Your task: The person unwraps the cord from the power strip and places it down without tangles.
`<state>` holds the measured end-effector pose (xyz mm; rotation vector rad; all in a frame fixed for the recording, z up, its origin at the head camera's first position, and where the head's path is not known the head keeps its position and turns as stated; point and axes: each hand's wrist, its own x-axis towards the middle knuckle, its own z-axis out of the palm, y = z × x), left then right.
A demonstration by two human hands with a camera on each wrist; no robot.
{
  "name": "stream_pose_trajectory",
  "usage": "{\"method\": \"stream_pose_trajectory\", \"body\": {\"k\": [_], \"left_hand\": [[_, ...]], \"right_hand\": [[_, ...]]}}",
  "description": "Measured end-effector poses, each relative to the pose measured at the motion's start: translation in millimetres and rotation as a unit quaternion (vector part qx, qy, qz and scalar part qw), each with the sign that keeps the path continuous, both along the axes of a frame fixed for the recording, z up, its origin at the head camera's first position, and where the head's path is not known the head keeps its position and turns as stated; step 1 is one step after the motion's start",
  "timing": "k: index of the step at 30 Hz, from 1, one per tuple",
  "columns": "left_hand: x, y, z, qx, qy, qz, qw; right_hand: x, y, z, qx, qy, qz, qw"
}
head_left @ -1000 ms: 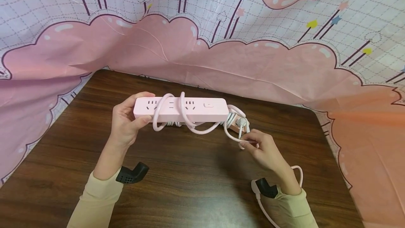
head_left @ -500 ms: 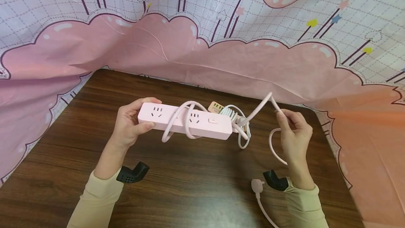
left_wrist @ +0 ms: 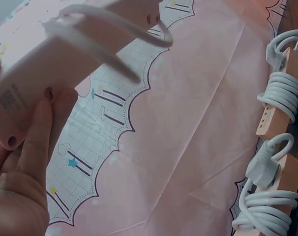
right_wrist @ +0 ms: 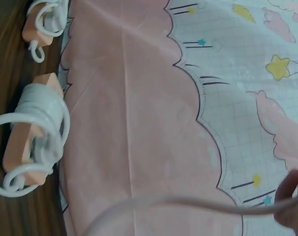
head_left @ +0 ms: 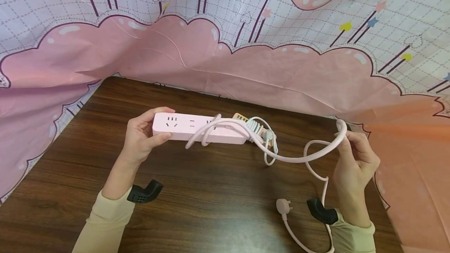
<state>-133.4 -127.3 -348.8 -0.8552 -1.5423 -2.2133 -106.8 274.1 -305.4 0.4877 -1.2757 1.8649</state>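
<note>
Pink power strip [head_left: 183,126], slotted, partly hidden behind smooth cable [head_left: 291,159]; left hand's [head_left: 140,132] fingers gripped one end, right hand's [head_left: 356,163] pinched cable.

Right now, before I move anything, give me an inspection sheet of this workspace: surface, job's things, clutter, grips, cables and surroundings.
Surface: dark wood-grain table.
Job's things: pink power strip, raised off the table, sockets facing the head camera; thick pink cord.
Clutter: at least two peach power strips on the table's far side, wound with white cords.
Grips: left grip holds one end of the pink power strip; right grip pinches the pink cord.
Cables: pink cord loops over the strip and sags toward the right grip; pink plug lies on the table.
Surroundings: patterned cloth behind and beside the table.
</note>
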Motion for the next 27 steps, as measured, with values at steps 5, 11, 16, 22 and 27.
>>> {"method": "stream_pose_trajectory", "body": {"k": [5,11,16,22,27], "left_hand": [[-2.0,-4,0.6,0.043,-0.003,0.031,0.9986],[-3.3,-12,5.4,0.106,-0.014,0.066,0.9921],[-3.1,-20,8.4,0.146,-0.014,0.066,0.987],[-2.8,-24,12.1,0.177,-0.007,0.072,0.9816],[-1.6,-24,13.4,0.19,-0.006,0.076,0.9787]], "right_hand": [[14.0,8,-3.4,0.06,0.028,0.073,0.995],[31.8,38,-8.5,0.196,0.015,0.107,0.975],[36.1,65,-18.5,0.348,-0.034,0.063,0.935],[42.6,86,-36.6,0.535,-0.114,-0.02,0.837],[44.2,84,-53.8,0.611,-0.176,-0.07,0.769]]}}
